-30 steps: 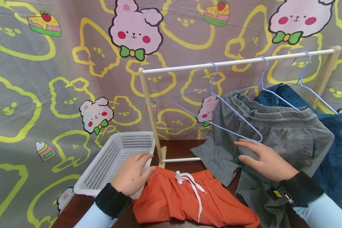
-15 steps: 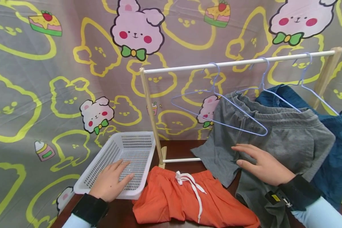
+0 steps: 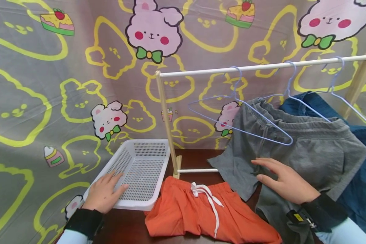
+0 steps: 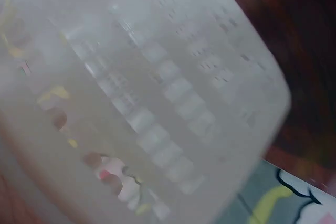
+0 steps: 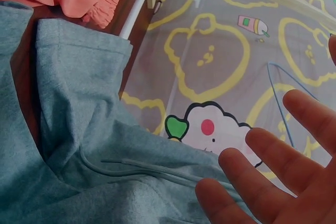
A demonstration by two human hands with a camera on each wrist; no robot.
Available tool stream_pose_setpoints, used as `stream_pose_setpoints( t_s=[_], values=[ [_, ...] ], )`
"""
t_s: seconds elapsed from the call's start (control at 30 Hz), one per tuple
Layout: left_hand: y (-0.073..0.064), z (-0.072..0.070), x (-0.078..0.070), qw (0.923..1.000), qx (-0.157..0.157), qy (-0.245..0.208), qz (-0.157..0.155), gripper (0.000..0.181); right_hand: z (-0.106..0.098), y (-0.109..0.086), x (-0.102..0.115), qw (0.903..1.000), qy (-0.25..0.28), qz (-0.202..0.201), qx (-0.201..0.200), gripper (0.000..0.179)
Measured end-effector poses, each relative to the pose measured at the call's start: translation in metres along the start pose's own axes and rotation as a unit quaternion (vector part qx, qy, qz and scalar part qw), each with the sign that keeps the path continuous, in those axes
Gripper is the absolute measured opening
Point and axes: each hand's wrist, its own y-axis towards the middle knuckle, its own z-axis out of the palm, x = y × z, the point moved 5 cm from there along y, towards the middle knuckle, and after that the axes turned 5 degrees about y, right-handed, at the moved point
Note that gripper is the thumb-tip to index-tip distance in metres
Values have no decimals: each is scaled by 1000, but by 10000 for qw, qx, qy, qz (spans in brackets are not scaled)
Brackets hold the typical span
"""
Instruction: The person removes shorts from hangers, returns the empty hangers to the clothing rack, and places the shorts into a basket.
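My left hand is over the near left side of a white plastic basket, fingers spread. In the blurred left wrist view, the slotted basket fills most of the picture. My right hand, fingers extended and holding nothing, is in front of grey drawstring shorts hung on a hanger. The right wrist view shows the spread fingers beside these shorts. Between the hands, orange shorts with a white drawstring lie on the table. A bare lilac hanger hangs above and behind my right hand.
A small rack with a white rail and wooden posts stands on the dark table. Blue shorts hang at its right end, partly behind the grey pair. A patterned curtain covers the back.
My left hand has moved left, from the orange shorts' waistband to over the basket. The bare hanger has swung slightly up, away from my right hand, which stays nearly in place. The head view shifted slightly.
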Motion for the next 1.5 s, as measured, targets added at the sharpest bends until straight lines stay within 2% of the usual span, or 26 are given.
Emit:
stream_pose_setpoints(
  t_s=[0.17, 0.27, 0.47, 0.67, 0.83, 1.07, 1.17, 1.37, 1.5],
  values=[
    [-3, 1, 32, 9991, 91, -145, -383, 80, 4, -1, -1, 10000, 31, -7, 24, 59],
    [1, 1, 47, 9977, 273, -246, -573, 80, 6, -1, -1, 10000, 44, -22, 40, 58],
    [8, 5, 64, 9923, 502, -665, -916, 84, 11, 1, 2, 9998, 127, -112, 95, 57],
    [9, 6, 65, 9847, 552, -981, -1334, 86, 20, 7, 10, 9985, 298, -399, 207, 55],
    [9, 7, 63, 9840, 544, -860, -1463, 82, 32, 12, 13, 9971, 466, -457, 391, 55],
    [9, 13, 64, 9821, 637, -741, -1610, 82, 57, 24, 25, 9946, 507, -529, 730, 68],
    [8, 12, 63, 9814, 669, -720, -1651, 81, 70, 32, 36, 9923, 491, -625, 948, 73],
    [7, 8, 61, 9829, 573, -691, -1609, 79, 103, 49, 57, 9867, 283, -331, 1567, 77],
    [6, 11, 59, 9830, 589, -670, -1608, 79, 126, 56, 70, 9798, 80, -497, 1934, 82]
  ],
)
